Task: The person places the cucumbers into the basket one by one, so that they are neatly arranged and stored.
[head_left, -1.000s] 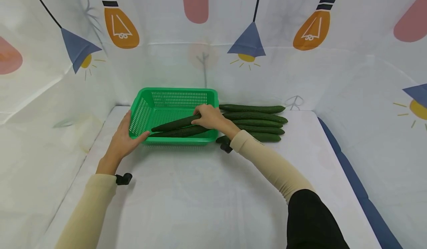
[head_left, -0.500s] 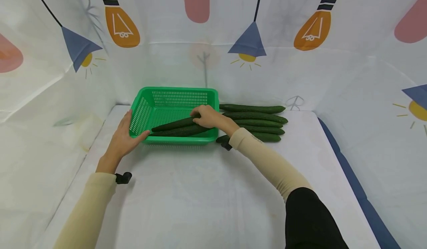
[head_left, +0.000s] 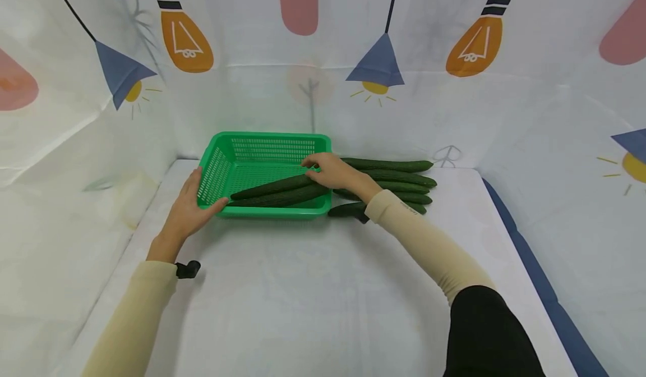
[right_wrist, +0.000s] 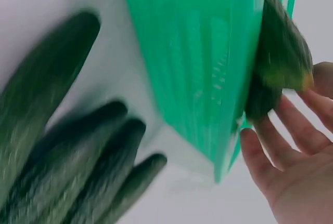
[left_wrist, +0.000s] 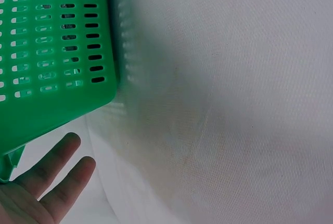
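Two long dark green cucumbers lie side by side along the front of a green plastic basket. Over their right ends is my right hand. In the right wrist view its fingers are spread and loose around the blunt cucumber end; the thumb is mostly hidden. My left hand rests against the basket's front left corner, thumb on the front rim, fingers straight along the left side. Two extended fingers show below the basket wall in the left wrist view.
Several more cucumbers lie in a row on the white table, right of the basket, partly under my right forearm. A printed cloth hangs behind the table. A small black device is on my left wrist.
My right hand has slid right along the cucumber to its end, its fingers loosening. The cucumbers lie nearly as before in the basket. My left hand keeps its place.
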Motion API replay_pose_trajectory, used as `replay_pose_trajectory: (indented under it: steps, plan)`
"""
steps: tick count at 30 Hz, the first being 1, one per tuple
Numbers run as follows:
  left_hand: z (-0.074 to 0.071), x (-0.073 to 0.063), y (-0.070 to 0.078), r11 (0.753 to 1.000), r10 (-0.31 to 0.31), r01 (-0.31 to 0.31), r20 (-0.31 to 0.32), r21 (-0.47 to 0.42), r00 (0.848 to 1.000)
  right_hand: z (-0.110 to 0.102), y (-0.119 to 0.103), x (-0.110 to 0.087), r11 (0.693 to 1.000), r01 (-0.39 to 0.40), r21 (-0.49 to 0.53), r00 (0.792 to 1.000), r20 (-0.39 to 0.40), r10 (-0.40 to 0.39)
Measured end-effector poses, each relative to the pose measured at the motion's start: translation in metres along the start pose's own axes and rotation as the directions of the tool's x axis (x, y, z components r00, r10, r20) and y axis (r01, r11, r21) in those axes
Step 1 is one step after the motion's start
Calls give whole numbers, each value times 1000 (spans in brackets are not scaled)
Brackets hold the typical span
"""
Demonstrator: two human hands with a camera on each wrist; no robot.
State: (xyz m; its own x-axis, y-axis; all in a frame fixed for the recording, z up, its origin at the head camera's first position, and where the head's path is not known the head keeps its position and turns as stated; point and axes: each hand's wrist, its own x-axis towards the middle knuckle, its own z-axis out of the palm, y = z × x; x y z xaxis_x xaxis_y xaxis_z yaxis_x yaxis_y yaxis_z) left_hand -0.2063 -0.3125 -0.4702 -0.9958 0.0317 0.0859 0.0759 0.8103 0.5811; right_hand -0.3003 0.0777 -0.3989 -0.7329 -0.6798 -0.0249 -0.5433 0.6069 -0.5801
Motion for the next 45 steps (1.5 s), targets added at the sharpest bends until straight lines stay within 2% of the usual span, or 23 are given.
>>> replay_pose_trajectory:
  steps: [8,13,22,32,41,45]
  plan:
    - [1,0,1,1000,7,-7,0,7,1000,-24,24,-31,1000,20,19,998,-67,-19]
    - [1,0,2,1000,11,-11,-2,1,1000,-32,46,-52,1000,-19,14,994,-107,21]
    - [0,-2,2,1000,9,-9,-4,-7,1000,-47,74,-94,992,-123,3,985,-122,123]
    - [1,-3,1,1000,11,-11,2,9,1000,-44,117,-147,967,-253,37,953,-166,255]
    - [1,-2,2,1000,17,-17,-7,19,1000,-27,144,-189,958,-283,45,938,-197,286]
    - [2,-1,2,1000,17,-17,3,23,1000,-17,154,-208,954,-294,52,925,-235,298]
